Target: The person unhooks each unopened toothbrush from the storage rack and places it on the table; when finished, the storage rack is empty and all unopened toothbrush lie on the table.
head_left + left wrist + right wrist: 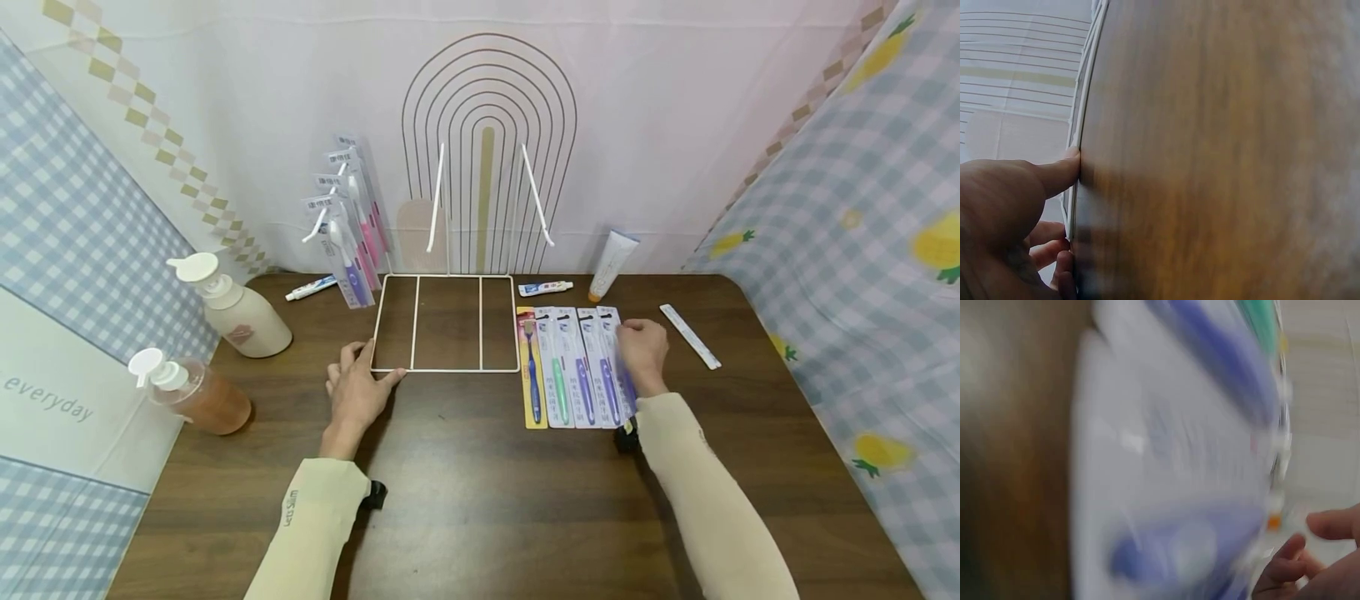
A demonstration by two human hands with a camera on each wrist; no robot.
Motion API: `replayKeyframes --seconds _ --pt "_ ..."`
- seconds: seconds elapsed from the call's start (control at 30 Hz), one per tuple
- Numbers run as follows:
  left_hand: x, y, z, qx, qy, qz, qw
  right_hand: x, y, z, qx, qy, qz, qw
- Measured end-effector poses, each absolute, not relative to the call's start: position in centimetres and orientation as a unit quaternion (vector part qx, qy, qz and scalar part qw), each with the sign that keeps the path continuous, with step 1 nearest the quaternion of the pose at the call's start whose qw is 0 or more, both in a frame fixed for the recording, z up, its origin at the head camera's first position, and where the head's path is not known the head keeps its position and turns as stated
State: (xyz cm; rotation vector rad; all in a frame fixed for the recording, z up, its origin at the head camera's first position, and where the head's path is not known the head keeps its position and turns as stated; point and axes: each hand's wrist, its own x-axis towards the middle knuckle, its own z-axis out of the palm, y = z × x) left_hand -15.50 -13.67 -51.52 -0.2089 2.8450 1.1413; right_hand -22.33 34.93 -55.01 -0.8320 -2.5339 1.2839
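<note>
Head view, reading the clock from the base of the wire rack (442,370), which stands on the desk (480,500) with 12 towards the curtain (645,125): at 8 o'clock the left hand (356,398) grips the rack's near corner, its thumb on the front rail and its bent fingers at the side rail, probably to keep so light a frame from sliding; the hanging packs (356,283), between 10 and 11, are threaded one behind another on the rack's leftmost prong, which seems to suit their flat, upright shape; between 3 and 4 the lying packs (581,367) sit face up in a close row, the blue brush in yellow packaging nearest the rack, perhaps so that each one can be reached singly; at 3 the right hand (642,350) is bent over the upper end of the rightmost pack (628,387), a purple brush; the right wrist view is blurred and shows thumb and forefinger tips slightly apart, so I cannot tell whether they pinch it; at 9 the cream pump bottle (251,321) stands well apart, seemingly leaving the left hand room.
</note>
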Motion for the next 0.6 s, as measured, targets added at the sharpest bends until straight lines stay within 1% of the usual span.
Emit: replayKeyframes --seconds 0.07,0.1,0.23,0.3,0.37,0.47,0.53,0.6 --pt "-15.5 -13.6 -51.5 -0.068 0.924 0.374 0.033 -22.1 33.1 -55.4 -0.225 -0.869 0.424 0.118" --pt "-15.5 -13.6 -51.5 -0.069 0.924 0.376 0.033 -21.5 31.6 -54.8 -0.189 -0.877 0.425 0.118" --pt "-15.4 -13.8 -51.3 -0.072 0.925 0.373 0.031 -18.9 25.2 -51.7 -0.042 -0.912 0.404 0.065" --pt "-15.4 -13.8 -51.1 -0.071 0.927 0.366 0.033 -18.1 22.9 -51.3 0.006 -0.929 0.368 0.034" --pt "-15.3 -13.8 -51.0 -0.071 0.930 0.359 0.034 -18.0 21.6 -52.1 0.035 -0.948 0.316 0.026" --pt "-15.1 -13.8 -51.0 -0.068 0.933 0.352 0.034 -18.3 20.7 -53.9 0.053 -0.963 0.262 0.012" --pt "-15.1 -13.7 -51.1 -0.067 0.931 0.359 0.032 -17.8 20.0 -53.0 0.053 -0.966 0.252 -0.008" --pt "-15.2 -13.6 -51.1 -0.063 0.931 0.358 0.030 -17.5 19.7 -52.4 0.051 -0.968 0.244 -0.015"
